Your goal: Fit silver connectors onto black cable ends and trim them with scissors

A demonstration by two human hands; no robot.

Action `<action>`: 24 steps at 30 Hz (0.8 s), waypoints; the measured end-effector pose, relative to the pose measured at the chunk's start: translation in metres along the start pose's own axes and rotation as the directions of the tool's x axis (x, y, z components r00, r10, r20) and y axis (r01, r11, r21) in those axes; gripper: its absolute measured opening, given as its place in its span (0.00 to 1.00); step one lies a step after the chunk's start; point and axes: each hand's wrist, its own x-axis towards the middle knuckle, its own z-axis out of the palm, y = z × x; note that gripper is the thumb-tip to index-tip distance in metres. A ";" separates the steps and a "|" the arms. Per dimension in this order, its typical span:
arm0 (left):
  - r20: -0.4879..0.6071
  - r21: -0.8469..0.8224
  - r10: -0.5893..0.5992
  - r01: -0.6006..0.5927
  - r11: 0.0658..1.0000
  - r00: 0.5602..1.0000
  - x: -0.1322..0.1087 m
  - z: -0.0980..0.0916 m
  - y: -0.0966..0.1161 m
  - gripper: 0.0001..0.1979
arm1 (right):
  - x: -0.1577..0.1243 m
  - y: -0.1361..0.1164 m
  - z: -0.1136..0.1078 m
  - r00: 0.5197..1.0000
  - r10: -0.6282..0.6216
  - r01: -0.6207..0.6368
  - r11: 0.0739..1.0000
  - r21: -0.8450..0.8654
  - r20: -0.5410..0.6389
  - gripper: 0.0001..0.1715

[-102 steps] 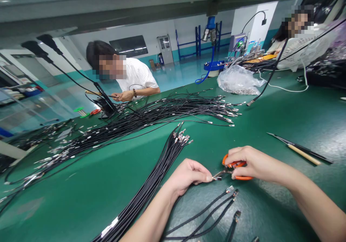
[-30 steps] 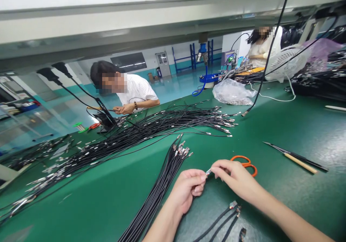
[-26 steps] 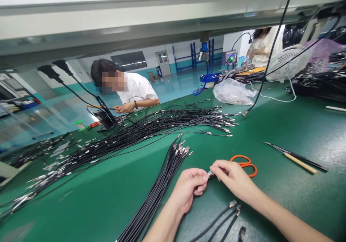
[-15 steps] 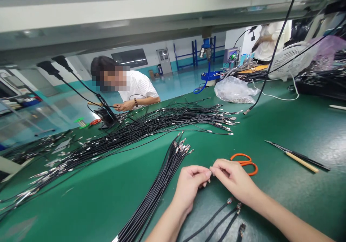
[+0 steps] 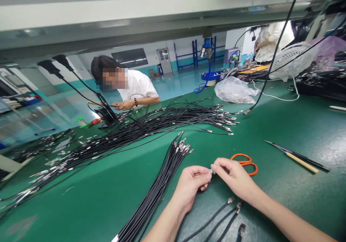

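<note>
Between my two hands is a small silvery metal connector (image 5: 211, 171), mostly covered by fingertips. My left hand (image 5: 191, 185) is closed, pinching it between thumb and forefinger. From the other side, the thumb and forefinger of my right hand (image 5: 234, 177) close on its end. Whether a cable hangs from the connector is hidden. Below my hands lie several short black cables (image 5: 213, 216) with metal connector ends. To the left rests a bundle of black cables (image 5: 159, 180), its connector ends pointing away from me. Orange-handled scissors (image 5: 254, 168) lie partly behind my right hand.
A large heap of black cables (image 5: 140, 130) stretches across the green table (image 5: 89, 195). Tweezers and a tan-handled tool (image 5: 302, 162) lie to the right. Further back are a plastic bag (image 5: 235, 90), a white fan (image 5: 289, 60) and a hanging black cable (image 5: 278, 36). A co-worker (image 5: 137, 85) sits opposite.
My hands have shifted very slightly and a little more of the connector shows between the fingertips. The person at the far right has moved their arms; the table's things stay put.
</note>
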 end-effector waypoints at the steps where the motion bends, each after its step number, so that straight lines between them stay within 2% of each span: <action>1: -0.030 0.052 0.012 -0.010 0.999 0.999 0.000 0.000 0.000 0.13 | 0.000 0.001 0.000 1.000 0.001 -0.001 1.000 -0.012 -0.003 0.16; 4: -0.066 0.333 0.080 -0.053 0.941 0.995 -0.001 -0.001 0.002 0.11 | 0.002 0.009 -0.004 0.999 0.038 -0.037 0.997 -0.071 0.022 0.17; 7: 0.015 0.647 0.186 -0.152 0.747 0.982 -0.007 -0.001 0.006 0.08 | 0.003 0.018 -0.010 0.982 0.097 -0.059 0.973 -0.223 0.162 0.18; 9: 0.083 0.767 0.191 -0.185 0.615 0.978 -0.012 0.000 0.003 0.08 | 0.004 0.021 -0.014 0.971 0.102 -0.027 0.945 -0.326 0.215 0.16; 11: 0.103 0.827 0.153 -0.170 0.536 0.983 -0.015 0.003 -0.008 0.06 | 0.003 0.017 -0.015 0.978 0.037 0.039 0.934 -0.354 0.206 0.12; 13: 0.094 0.856 0.120 -0.142 0.496 0.988 -0.016 0.005 -0.026 0.03 | 0.000 0.010 -0.015 0.969 -0.046 0.120 0.947 -0.299 0.243 0.09; 15: 0.123 0.853 0.101 -0.157 0.498 0.987 -0.016 0.005 -0.041 0.03 | -0.005 0.002 -0.012 0.925 -0.078 0.169 0.962 -0.217 0.373 0.10; 17: 0.206 0.821 0.067 -0.209 0.531 0.976 -0.017 0.005 -0.044 0.03 | -0.012 -0.004 -0.009 0.863 -0.071 0.177 0.970 -0.168 0.500 0.12; 19: 0.285 0.800 0.018 -0.248 0.546 0.959 -0.020 0.004 -0.031 0.06 | -0.018 -0.005 -0.007 0.827 -0.064 0.181 0.971 -0.157 0.559 0.12; 20: 0.280 0.819 0.010 -0.244 0.520 0.960 -0.021 0.003 -0.019 0.07 | -0.021 -0.005 -0.007 0.813 -0.066 0.185 0.972 -0.148 0.579 0.12; 22: 0.157 0.902 0.087 -0.178 0.393 0.984 -0.023 -0.003 0.008 0.07 | -0.026 -0.003 -0.008 0.780 -0.082 0.198 0.973 -0.121 0.620 0.11; 23: 0.059 0.943 0.183 -0.115 0.314 0.981 -0.022 -0.008 0.020 0.07 | -0.028 -0.003 -0.009 0.757 -0.091 0.206 0.973 -0.105 0.647 0.11; 24: -0.044 0.968 0.290 -0.030 0.247 0.956 -0.020 -0.014 0.029 0.07 | -0.030 -0.002 -0.010 0.736 -0.098 0.212 0.973 -0.090 0.670 0.11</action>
